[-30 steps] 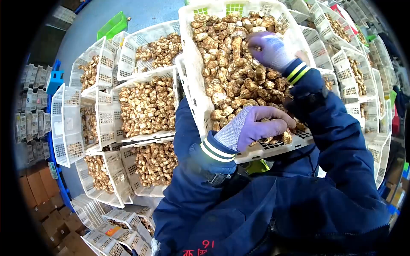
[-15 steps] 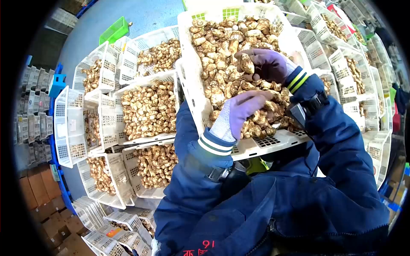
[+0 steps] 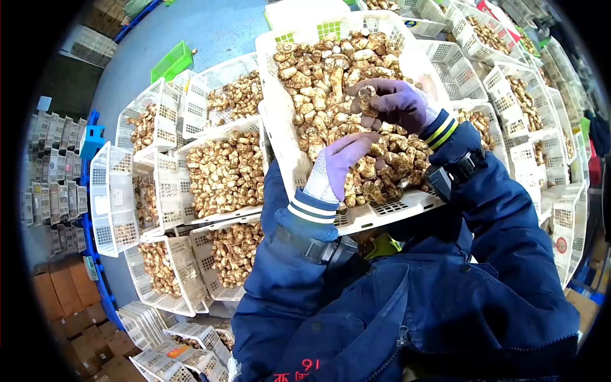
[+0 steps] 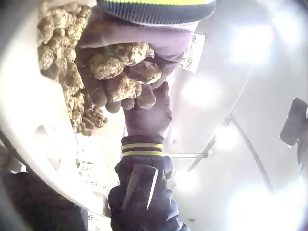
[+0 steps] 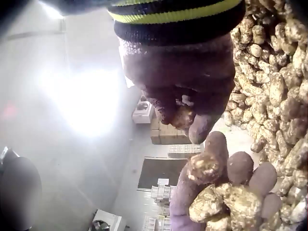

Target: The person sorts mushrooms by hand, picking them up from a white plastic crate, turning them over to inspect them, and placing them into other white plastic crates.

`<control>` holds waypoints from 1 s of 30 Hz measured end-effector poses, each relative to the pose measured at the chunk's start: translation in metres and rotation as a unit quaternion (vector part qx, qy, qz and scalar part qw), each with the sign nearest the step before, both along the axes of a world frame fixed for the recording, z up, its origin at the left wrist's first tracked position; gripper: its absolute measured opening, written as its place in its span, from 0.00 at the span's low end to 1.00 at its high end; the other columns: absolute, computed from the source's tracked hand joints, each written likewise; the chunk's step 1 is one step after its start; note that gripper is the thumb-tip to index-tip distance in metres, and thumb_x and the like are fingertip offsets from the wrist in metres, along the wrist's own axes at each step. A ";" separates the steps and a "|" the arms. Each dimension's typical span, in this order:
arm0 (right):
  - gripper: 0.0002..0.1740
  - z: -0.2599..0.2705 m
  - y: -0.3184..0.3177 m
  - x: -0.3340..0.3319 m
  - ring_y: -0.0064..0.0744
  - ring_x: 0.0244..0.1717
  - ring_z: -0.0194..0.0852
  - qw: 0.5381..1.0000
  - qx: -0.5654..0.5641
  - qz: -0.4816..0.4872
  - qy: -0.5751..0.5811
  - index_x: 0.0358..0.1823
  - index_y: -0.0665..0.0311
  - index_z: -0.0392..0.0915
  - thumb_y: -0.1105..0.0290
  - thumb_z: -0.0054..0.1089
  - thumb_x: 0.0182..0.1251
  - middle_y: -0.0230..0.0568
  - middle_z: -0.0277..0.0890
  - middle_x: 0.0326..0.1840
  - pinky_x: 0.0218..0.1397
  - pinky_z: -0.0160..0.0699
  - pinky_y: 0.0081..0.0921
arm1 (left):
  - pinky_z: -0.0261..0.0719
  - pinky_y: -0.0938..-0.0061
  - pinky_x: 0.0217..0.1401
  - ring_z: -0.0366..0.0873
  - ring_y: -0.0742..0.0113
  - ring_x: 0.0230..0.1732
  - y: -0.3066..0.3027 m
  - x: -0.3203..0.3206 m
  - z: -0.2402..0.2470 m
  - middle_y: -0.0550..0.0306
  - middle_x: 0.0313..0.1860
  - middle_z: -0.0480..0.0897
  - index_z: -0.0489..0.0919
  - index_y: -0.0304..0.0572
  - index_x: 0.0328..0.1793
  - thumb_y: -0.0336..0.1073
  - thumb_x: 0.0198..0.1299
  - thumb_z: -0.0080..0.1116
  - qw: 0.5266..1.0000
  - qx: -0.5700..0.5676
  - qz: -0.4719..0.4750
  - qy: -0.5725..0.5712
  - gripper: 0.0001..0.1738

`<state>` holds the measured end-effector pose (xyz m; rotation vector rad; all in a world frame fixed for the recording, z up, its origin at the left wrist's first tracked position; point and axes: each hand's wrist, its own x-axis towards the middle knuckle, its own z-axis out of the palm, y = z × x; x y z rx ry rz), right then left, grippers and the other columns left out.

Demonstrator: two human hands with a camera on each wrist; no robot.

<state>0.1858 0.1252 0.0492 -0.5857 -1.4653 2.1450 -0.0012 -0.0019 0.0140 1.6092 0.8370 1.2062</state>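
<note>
A white plastic crate full of brown-and-white mushrooms stands before me, tilted in the head view. Purple-gloved, my left hand is over the crate's near part. In the left wrist view its fingers curl round several mushrooms lying in the palm. My right hand is just beyond it, pinching one mushroom between thumb and fingers. In the right wrist view that hand faces the left hand's fingertips, with a small gap between them. The right palm is mostly hidden.
Stacked crates of mushrooms crowd the left side, and more crates line the right. A green bin sits on the blue floor at the back. Cardboard boxes are piled at lower left.
My right hand has come down from the crate's upper part, taking hold of a mushroom. My left hand has risen from the near edge and turned, its fingers now close to the right hand.
</note>
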 end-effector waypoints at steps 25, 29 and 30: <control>0.31 0.127 -0.157 0.265 0.31 0.36 0.77 0.892 0.176 -0.417 -0.019 0.67 0.75 0.65 0.63 0.54 0.68 0.52 0.79 0.47 0.38 0.78 0.22 | 0.85 0.69 0.50 0.82 0.61 0.47 -0.014 0.132 0.068 0.48 0.45 0.81 0.74 0.35 0.60 0.36 0.73 0.44 0.900 -0.334 -0.123 -0.251 0.16; 0.30 0.145 -0.211 0.300 0.31 0.32 0.78 0.859 0.179 -0.479 -0.017 0.66 0.74 0.66 0.66 0.57 0.66 0.50 0.79 0.46 0.37 0.78 0.22 | 0.75 0.74 0.63 0.79 0.63 0.54 -0.029 0.242 0.051 0.49 0.54 0.80 0.71 0.32 0.65 0.30 0.73 0.43 0.968 -0.066 -0.225 -0.095 0.18; 0.30 0.143 -0.218 0.308 0.31 0.33 0.78 0.856 0.182 -0.483 -0.030 0.66 0.74 0.66 0.66 0.56 0.66 0.50 0.79 0.46 0.38 0.78 0.22 | 0.75 0.71 0.62 0.75 0.62 0.58 -0.031 0.270 0.059 0.51 0.61 0.75 0.66 0.36 0.70 0.40 0.69 0.50 0.930 -0.256 -0.238 -0.116 0.27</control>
